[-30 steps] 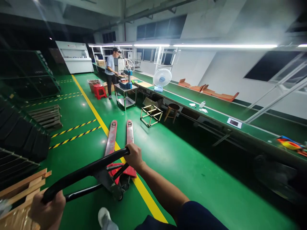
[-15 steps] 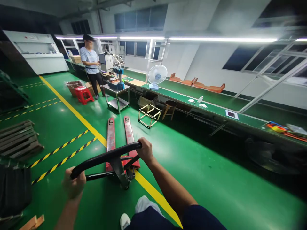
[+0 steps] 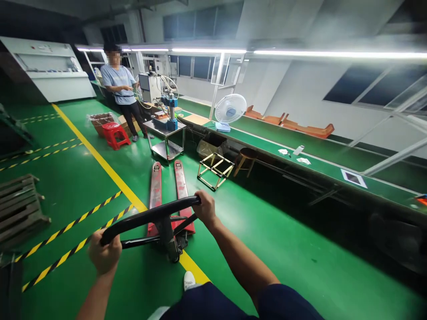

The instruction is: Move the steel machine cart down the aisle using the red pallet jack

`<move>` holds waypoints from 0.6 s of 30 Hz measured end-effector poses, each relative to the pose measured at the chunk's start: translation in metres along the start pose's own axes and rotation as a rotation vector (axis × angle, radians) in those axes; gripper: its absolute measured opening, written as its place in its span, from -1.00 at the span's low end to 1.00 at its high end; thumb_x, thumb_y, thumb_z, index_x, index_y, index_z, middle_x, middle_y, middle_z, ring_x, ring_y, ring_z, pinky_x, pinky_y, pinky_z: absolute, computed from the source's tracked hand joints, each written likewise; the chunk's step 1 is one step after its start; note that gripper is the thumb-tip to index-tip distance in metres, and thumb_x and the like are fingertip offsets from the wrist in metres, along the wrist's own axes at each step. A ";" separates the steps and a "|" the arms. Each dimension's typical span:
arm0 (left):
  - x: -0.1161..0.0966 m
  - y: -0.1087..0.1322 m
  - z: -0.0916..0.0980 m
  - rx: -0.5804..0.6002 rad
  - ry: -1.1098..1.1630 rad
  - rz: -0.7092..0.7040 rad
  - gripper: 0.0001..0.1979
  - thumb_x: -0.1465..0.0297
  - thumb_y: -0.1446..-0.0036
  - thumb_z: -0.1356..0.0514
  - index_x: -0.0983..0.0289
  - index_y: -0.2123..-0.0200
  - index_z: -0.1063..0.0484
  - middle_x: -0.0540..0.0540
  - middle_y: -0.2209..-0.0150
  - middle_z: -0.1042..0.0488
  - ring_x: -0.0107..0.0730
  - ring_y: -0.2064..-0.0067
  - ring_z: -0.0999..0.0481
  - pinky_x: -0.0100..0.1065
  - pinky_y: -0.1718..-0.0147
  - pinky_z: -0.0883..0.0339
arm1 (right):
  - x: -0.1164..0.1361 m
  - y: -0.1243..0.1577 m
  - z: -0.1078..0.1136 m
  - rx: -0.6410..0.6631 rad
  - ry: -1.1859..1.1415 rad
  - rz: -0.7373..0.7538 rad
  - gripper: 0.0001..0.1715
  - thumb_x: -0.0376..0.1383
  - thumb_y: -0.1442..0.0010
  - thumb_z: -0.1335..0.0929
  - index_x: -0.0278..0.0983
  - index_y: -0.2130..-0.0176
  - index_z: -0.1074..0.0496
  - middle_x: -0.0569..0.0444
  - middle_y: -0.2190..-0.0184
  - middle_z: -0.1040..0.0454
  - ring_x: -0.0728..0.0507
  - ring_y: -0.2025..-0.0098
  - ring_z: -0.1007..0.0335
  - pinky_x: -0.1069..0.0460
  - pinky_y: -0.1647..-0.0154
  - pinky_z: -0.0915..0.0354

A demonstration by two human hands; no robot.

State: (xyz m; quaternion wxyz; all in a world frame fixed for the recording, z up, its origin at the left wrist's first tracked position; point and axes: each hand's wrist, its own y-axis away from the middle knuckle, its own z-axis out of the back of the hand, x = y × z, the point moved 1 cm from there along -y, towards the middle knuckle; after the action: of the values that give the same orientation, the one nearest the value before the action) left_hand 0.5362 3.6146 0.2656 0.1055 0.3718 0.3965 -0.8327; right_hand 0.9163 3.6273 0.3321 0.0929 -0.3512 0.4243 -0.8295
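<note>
A red pallet jack (image 3: 182,186) stands on the green floor ahead of me, its two forks pointing away and bare. Its black loop handle (image 3: 150,215) rises toward me. My left hand (image 3: 105,253) is wrapped round the handle's left end. My right hand (image 3: 205,209) is closed round its right end. My shoe (image 3: 189,281) shows just behind the jack's wheels, on the yellow floor line.
A long green conveyor bench (image 3: 320,166) runs along the right with a white fan (image 3: 230,110) on it. A steel table (image 3: 166,133), a wire frame (image 3: 215,165) and a stool (image 3: 246,156) stand ahead. A person (image 3: 122,91) stands by a red stool (image 3: 115,133). Wooden pallets (image 3: 18,206) lie left.
The jack and I have rolled forward toward the steel table. The view swung from the left side to face down the aisle. Both hands keep their grip on the handle.
</note>
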 end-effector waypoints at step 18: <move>0.038 -0.176 -0.203 0.117 0.094 -0.042 -0.70 0.09 -0.12 -0.32 0.17 0.33 -0.37 0.13 0.37 -0.57 -0.14 0.37 -0.54 -0.24 0.35 -0.36 | -0.120 -0.184 -0.174 0.023 0.003 -0.147 -0.93 -0.30 -0.12 -0.33 -0.24 0.38 -0.41 0.12 0.49 -0.44 -0.04 0.44 -0.32 0.07 0.35 -0.24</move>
State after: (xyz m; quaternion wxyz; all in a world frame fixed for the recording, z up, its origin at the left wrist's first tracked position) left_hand 0.5349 3.8860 0.2584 0.0472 0.4074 0.3593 -0.8383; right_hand 0.9160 3.9065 0.3448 0.0352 -0.3793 0.3881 -0.8392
